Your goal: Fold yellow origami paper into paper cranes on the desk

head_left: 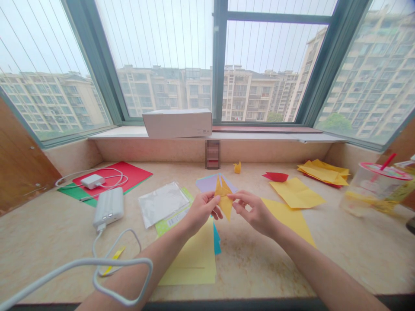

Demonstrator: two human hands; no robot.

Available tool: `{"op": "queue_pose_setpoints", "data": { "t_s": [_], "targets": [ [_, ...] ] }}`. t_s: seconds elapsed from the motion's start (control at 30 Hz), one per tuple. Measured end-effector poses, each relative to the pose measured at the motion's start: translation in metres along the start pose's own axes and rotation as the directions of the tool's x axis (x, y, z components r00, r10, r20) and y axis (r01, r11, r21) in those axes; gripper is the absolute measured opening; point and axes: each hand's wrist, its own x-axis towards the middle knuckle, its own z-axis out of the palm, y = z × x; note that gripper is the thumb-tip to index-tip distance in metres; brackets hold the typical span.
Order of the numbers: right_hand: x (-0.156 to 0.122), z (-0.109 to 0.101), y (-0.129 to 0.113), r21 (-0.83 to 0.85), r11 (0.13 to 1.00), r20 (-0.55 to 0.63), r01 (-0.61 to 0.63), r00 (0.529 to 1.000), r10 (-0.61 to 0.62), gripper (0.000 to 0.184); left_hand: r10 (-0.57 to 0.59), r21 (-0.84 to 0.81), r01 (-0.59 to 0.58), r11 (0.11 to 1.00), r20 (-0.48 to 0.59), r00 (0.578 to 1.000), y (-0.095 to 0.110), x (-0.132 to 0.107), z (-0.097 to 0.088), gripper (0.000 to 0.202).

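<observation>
Between my two hands is a folded piece of yellow origami paper (223, 190), held up above the counter, with two narrow points at its top and one point at its bottom. My left hand (204, 206) pinches its left edge between thumb and fingers. On the other side, my right hand (249, 204) pinches the right edge near the middle fold. Behind the folded paper lie lilac sheets (205, 184). Below my left forearm are pale yellow sheets (191, 259), with a blue sheet (216, 242) sticking out beside them.
Yellow sheets (296, 193) and a red folded paper (275, 176) lie to the right, near a plastic cup (363, 190) with a straw. A small yellow folded figure (237, 167) stands behind. At left are a power bank (109, 206), white cables (78, 263) and a clear packet (164, 203).
</observation>
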Motion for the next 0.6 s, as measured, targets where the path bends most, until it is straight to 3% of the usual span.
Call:
{"op": "queue_pose_setpoints", "data": {
  "t_s": [0.27,0.47,0.6],
  "targets": [
    [0.0011,-0.0015,0.0019,-0.01,1.0,-0.029,-0.028,0.999,0.028,0.023,0.025,0.029,-0.026,0.999,0.025,0.999,0.0031,-0.0012,0.0031,0.045],
    [0.0011,-0.0018,0.0072,0.041,0.992,-0.073,-0.118,0.99,0.121,0.028,0.065,-0.028,-0.066,0.997,-0.046,0.997,0.0061,-0.0056,0.007,0.07],
    [0.001,-0.0024,0.0051,0.045,0.99,-0.06,-0.134,0.989,0.137,0.031,0.102,0.006,-0.102,0.995,0.033,0.994,0.0057,-0.0078,0.0082,0.058]
  ]
}}
